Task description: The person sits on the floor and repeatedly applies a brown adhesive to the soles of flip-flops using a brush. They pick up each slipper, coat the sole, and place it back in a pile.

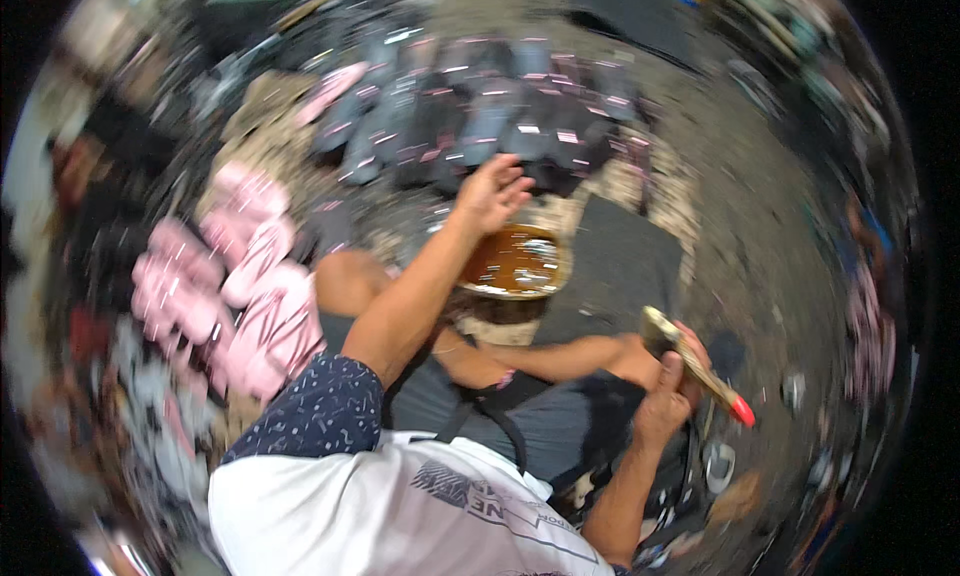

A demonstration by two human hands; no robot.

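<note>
My left arm stretches forward, and my left hand point(495, 191) is open with its fingers apart and nothing in it. Just beyond its fingertips lie several dark grey, sole-shaped pieces point(490, 126) in overlapping rows; blur hides whether I touch them. Below that hand stands a round bowl point(513, 296) with shiny amber-brown liquid point(505, 261) in it. Over by my right knee, my right hand point(668, 396) is closed around a brush point(716, 386) with a pale head and a red-tipped handle. Its head points up and to the left, away from the bowl.
Pink padded pieces point(265, 316) are heaped at my left, and one pink piece point(332, 91) lies by the dark rows. A flat dark board point(620, 266) lies right of the bowl. Blurred grey scraps point(165, 426) lie at the left. My crossed legs point(560, 356) are close to the bowl.
</note>
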